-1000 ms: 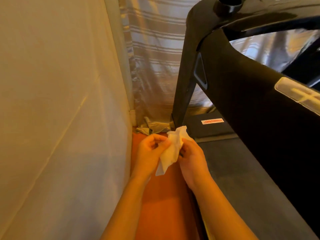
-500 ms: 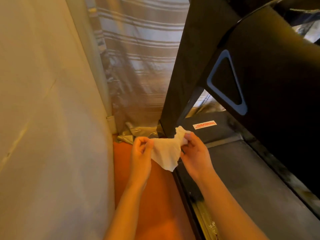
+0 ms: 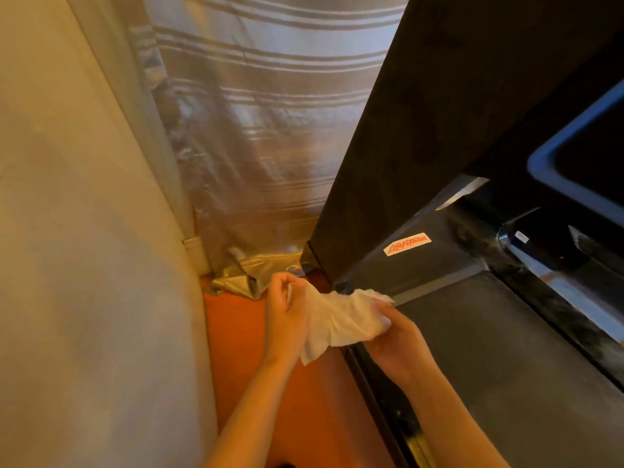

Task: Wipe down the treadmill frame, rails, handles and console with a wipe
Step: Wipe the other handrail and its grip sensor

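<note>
Wipe (image 3: 337, 319) was held stretched between both hands, low and near, just left of the treadmill's side rail (image 3: 381, 393). Left hand (image 3: 285, 315) pinched one edge with curled fingers (image 3: 287, 283); right hand (image 3: 395, 339) gripped the bunched end. Risk: the thin sheet tearing under harder pull, or a corner dropping to the floor (image 3: 243, 349). Console and handles were out of view; upright (image 3: 422, 130) was cut off above

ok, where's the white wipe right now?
Head view, lower centre: crumpled white wipe held between left hand and right hand, near the black treadmill upright's base.
</note>
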{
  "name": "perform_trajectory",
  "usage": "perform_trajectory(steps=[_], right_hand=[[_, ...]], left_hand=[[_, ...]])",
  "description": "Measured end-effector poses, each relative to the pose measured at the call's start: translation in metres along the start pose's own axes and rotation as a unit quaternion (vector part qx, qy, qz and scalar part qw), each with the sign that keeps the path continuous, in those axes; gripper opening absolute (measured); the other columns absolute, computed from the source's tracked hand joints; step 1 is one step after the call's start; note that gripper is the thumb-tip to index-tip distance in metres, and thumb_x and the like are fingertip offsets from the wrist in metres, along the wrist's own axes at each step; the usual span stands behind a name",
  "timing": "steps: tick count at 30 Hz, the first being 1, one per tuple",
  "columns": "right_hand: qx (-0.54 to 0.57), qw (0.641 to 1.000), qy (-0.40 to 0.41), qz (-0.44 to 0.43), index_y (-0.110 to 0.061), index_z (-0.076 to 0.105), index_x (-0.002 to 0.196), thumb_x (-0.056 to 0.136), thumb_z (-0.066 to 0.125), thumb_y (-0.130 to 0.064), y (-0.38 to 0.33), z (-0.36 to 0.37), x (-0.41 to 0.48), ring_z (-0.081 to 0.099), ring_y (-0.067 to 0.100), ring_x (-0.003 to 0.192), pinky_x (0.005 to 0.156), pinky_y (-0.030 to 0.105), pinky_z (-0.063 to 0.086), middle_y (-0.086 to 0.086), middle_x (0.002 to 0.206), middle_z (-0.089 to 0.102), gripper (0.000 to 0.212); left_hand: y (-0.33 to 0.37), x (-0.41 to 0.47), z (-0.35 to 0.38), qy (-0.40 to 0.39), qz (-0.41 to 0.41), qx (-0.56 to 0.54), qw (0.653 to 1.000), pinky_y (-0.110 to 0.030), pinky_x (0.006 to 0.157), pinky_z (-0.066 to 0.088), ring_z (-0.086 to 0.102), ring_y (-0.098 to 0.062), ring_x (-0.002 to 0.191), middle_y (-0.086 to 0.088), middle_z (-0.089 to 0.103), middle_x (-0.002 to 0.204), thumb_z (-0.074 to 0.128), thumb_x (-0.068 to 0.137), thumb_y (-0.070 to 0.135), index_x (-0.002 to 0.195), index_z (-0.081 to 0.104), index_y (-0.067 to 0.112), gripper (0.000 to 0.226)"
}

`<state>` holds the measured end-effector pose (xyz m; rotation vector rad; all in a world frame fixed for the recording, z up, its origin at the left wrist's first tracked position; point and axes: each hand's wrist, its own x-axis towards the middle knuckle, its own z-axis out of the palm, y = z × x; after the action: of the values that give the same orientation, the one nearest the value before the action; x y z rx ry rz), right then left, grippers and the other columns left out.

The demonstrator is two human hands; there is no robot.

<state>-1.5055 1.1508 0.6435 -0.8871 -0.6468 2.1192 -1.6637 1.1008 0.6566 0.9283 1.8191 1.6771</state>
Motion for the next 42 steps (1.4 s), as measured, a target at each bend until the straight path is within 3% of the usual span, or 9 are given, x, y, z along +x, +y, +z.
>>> perform_trajectory(steps=[3, 7, 12, 19, 27, 31, 37, 40, 42], right_hand=[[0.01, 0.998, 0.064, 0.02, -0.006, 0.064, 0.107, 0.098, 0.049, -0.024, 0.009, -0.015, 0.032, 0.073, 0.021, 0.081, 0.065, 0.031, 0.059, 0.015, 0.104, 0.068, 0.025], [-0.073, 0.984, 0.07, 0.144, -0.003, 0.072, 0.106, 0.089, 0.05, -0.051, 0.021, -0.049, 0.064, 0.072, 0.025, 0.084, 0.069, 0.032, 0.057, 0.017, 0.103, 0.071, 0.055], [-0.139, 0.978, 0.082, 0.133, -0.01, 0.066, 0.101, 0.089, 0.051, -0.036, 0.048, -0.101, 0.109, 0.069, 0.027, 0.09, 0.075, 0.034, 0.052, 0.011, 0.091, 0.075, 0.032], [-0.251, 0.954, 0.154, 0.054, -0.013, 0.064, 0.109, 0.091, 0.06, -0.025, 0.1, -0.229, 0.179, 0.066, 0.027, 0.096, 0.078, 0.036, 0.054, 0.01, 0.103, 0.069, 0.022], [-0.483, 0.837, 0.239, 0.098, -0.018, 0.06, 0.121, 0.094, 0.058, -0.036, 0.16, -0.358, 0.225, 0.054, 0.019, 0.089, 0.079, 0.034, 0.047, -0.002, 0.092, 0.055, 0.033], [-0.466, 0.859, 0.207, 0.046, -0.02, 0.06, 0.12, 0.094, 0.059, -0.033, 0.156, -0.38, 0.24, 0.058, 0.021, 0.099, 0.086, 0.038, 0.049, 0.003, 0.112, 0.06, 0.029], [-0.265, 0.96, 0.07, -0.057, -0.022, 0.062, 0.12, 0.092, 0.056, -0.015, 0.125, -0.374, 0.264, 0.067, 0.027, 0.098, 0.076, 0.037, 0.056, 0.012, 0.115, 0.064, 0.029], [-0.258, 0.96, 0.063, -0.083, -0.021, 0.062, 0.122, 0.092, 0.056, -0.015, 0.121, -0.371, 0.29, 0.063, 0.03, 0.106, 0.083, 0.04, 0.055, 0.011, 0.118, 0.063, 0.032], [-0.356, 0.919, 0.131, -0.103, -0.022, 0.062, 0.116, 0.095, 0.055, -0.016, 0.13, -0.371, 0.31, 0.063, 0.026, 0.107, 0.082, 0.036, 0.054, 0.009, 0.118, 0.063, 0.024]], left_hand=[[-0.03, 0.025, 0.012, -0.041, 0.014, -0.003, 0.999, -0.011, 0.061, 0.043, 0.051, 0.009, 0.068, 0.003, 0.052, 0.083, 0.047, 0.1, 0.017, 0.092, 0.048, 0.022, 0.01], [-0.083, 0.047, 0.034, -0.091, 0.022, 0.006, 0.996, -0.011, 0.063, 0.044, 0.056, 0.007, 0.073, 0.005, 0.057, 0.085, 0.051, 0.098, 0.021, 0.096, 0.052, 0.02, 0.002], [-0.156, 0.061, 0.071, -0.138, 0.042, 0.048, 0.988, -0.01, 0.062, 0.043, 0.056, 0.003, 0.073, 0.007, 0.056, 0.081, 0.051, 0.098, 0.026, 0.093, 0.052, 0.025, 0.006], [-0.315, 0.072, 0.141, -0.16, 0.0, 0.129, 0.979, -0.017, 0.06, 0.044, 0.058, -0.008, 0.073, 0.01, 0.058, 0.078, 0.065, 0.089, 0.029, 0.089, 0.057, 0.021, 0.011], [-0.47, 0.027, 0.186, -0.136, 0.007, 0.23, 0.963, -0.029, 0.061, 0.053, 0.059, -0.013, 0.065, 0.003, 0.058, 0.078, 0.051, 0.098, 0.027, 0.109, 0.052, 0.017, 0.015], [-0.49, 0.03, 0.198, -0.163, 0.028, 0.209, 0.964, -0.011, 0.052, 0.041, 0.054, -0.002, 0.065, 0.012, 0.051, 0.077, 0.049, 0.099, 0.028, 0.105, 0.048, 0.021, 0.009], [-0.483, 0.044, 0.202, -0.086, 0.034, 0.128, 0.987, -0.02, 0.057, 0.041, 0.052, -0.005, 0.068, 0.007, 0.052, 0.079, 0.047, 0.1, 0.027, 0.101, 0.049, 0.016, 0.011], [-0.487, 0.063, 0.202, -0.077, 0.053, 0.134, 0.987, -0.03, 0.06, 0.045, 0.053, -0.008, 0.069, 0.007, 0.052, 0.079, 0.048, 0.1, 0.028, 0.101, 0.049, 0.016, 0.013], [-0.5, 0.075, 0.201, -0.127, 0.044, 0.185, 0.973, -0.036, 0.059, 0.049, 0.054, -0.013, 0.066, 0.004, 0.052, 0.077, 0.048, 0.1, 0.026, 0.099, 0.05, 0.014, 0.012]])
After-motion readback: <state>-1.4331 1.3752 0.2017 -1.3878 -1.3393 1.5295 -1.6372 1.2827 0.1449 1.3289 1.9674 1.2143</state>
